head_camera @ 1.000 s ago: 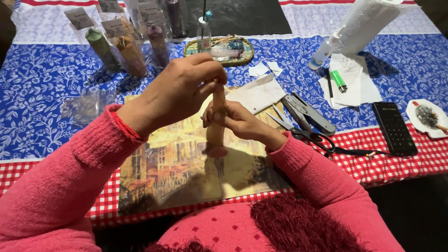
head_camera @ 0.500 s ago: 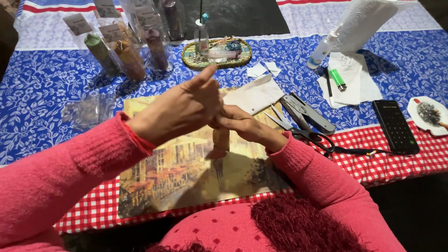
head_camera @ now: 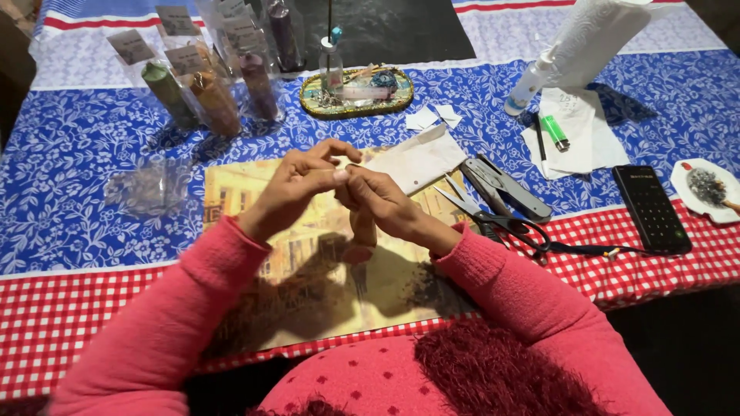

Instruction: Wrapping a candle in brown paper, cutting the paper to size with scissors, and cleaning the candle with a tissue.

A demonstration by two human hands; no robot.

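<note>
My right hand (head_camera: pixel 389 206) is closed around a tan, upright roll (head_camera: pixel 362 233), whose lower end stands on a picture mat (head_camera: pixel 308 308). My left hand (head_camera: pixel 297 189) meets it from the left. Its thumb and fingertips pinch at the roll's top, right against my right fingertips, and the top end itself is hidden by the fingers. Both pink sleeves reach in from the bottom edge.
Scissors (head_camera: pixel 493 219) and a grey folding tool (head_camera: pixel 512 191) lie right of the hands, with a white paper packet (head_camera: pixel 416 158) behind them. Farther right are a black handset (head_camera: pixel 651 208), a white dish (head_camera: pixel 705 189) and a green lighter (head_camera: pixel 553 132). Bagged coloured rolls (head_camera: pixel 208 96) and an oval tray (head_camera: pixel 356 94) stand at the back.
My left hand has come down from over the roll's top and now pinches beside my right fingertips. The roll sits lower in my right hand.
</note>
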